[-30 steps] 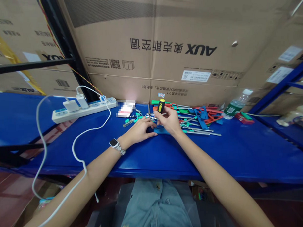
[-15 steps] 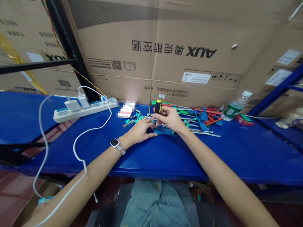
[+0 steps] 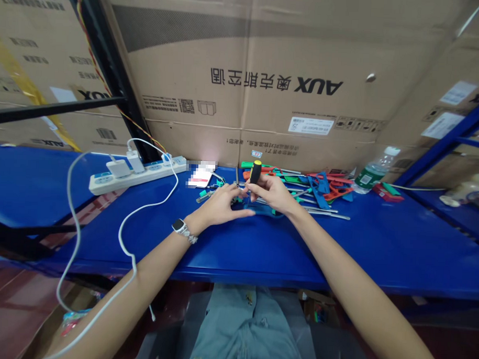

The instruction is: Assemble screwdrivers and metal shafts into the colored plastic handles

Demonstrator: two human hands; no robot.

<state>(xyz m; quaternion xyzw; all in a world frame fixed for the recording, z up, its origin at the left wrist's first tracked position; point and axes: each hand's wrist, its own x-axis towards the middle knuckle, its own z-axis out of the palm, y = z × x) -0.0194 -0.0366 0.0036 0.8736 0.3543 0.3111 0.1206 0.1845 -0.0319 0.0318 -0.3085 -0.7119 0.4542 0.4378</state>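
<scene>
Pinching the screwdriver [image 3: 256, 172] upright over the blue part [image 3: 264, 208] with my right hand [image 3: 276, 195], I likely want square pressure; my left hand [image 3: 222, 205] lies close, its hold hidden from me.

The near tabletop [image 3: 240, 253] gives passage; the coloured pile [image 3: 321, 188] obstructs behind.

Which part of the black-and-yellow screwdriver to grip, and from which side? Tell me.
Likely the screwdriver's thick handle, from the right or above: it stands roughly upright with its top bare, the right hand holds it low down, and the left hand lies to its left.
</scene>
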